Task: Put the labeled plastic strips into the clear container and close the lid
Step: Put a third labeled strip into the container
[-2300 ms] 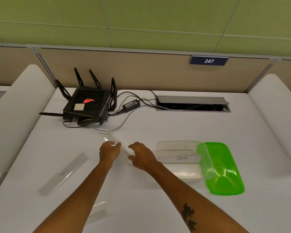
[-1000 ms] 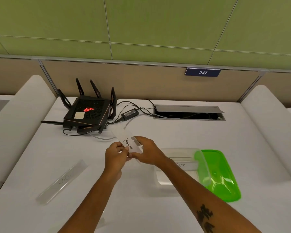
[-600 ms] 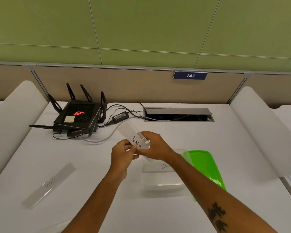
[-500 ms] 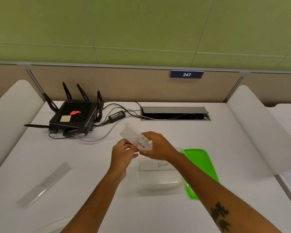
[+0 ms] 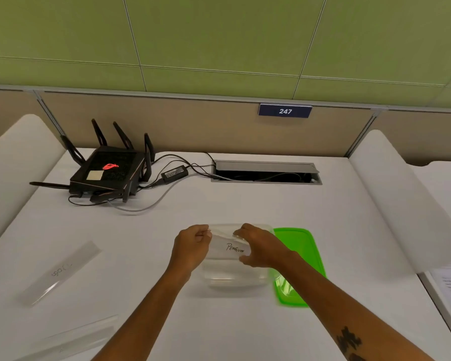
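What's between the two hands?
In the head view, the Penguin strip stretches between the left hand and right hand, over the clear container.

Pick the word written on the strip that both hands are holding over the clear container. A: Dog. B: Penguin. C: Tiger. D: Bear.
B: the strip pinched between the left hand and the right hand over the clear container reads "Penguin" in black handwriting.
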### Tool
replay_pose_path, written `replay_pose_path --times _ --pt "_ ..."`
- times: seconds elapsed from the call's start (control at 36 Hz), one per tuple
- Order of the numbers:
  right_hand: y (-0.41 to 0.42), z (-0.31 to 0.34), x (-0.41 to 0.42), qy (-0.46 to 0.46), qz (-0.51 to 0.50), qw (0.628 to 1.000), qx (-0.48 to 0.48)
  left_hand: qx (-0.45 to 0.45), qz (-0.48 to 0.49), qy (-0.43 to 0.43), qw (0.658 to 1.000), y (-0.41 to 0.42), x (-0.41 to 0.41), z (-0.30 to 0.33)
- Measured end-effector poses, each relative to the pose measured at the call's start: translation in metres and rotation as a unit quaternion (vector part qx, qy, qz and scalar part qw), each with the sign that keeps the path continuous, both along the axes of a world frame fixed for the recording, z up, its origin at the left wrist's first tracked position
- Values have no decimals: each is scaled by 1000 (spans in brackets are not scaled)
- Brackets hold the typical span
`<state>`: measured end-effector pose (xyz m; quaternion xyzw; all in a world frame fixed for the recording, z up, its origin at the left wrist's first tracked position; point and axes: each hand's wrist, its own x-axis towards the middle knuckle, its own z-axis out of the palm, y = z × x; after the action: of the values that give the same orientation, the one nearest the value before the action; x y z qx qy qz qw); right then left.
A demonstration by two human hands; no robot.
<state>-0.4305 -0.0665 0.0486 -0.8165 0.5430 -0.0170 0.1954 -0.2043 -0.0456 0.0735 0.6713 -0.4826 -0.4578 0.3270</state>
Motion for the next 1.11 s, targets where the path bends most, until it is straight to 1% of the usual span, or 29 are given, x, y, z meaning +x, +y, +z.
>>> replay_pose_path --times 0.22,0.42,0.5,0.56,0.89,1.11 --pt "1 -18 -3 49 41 998 25 50 -15 -65 996 18 -11 -13" --pt "0 -31 -2 80 48 994 51 92 -16 -115 989 24 -26 -22" --pt "1 -37 0 92 54 993 53 99 -22 -129 986 23 -31 -19" --pt "1 -40 1 98 61 992 50 122 -23 -138 983 20 -33 -19" --pt "0 -43 10 166 120 979 15 213 7 -126 969 -2 -55 -30" --pt "1 -40 14 206 167 964 -1 228 35 -107 967 -4 -58 -42"
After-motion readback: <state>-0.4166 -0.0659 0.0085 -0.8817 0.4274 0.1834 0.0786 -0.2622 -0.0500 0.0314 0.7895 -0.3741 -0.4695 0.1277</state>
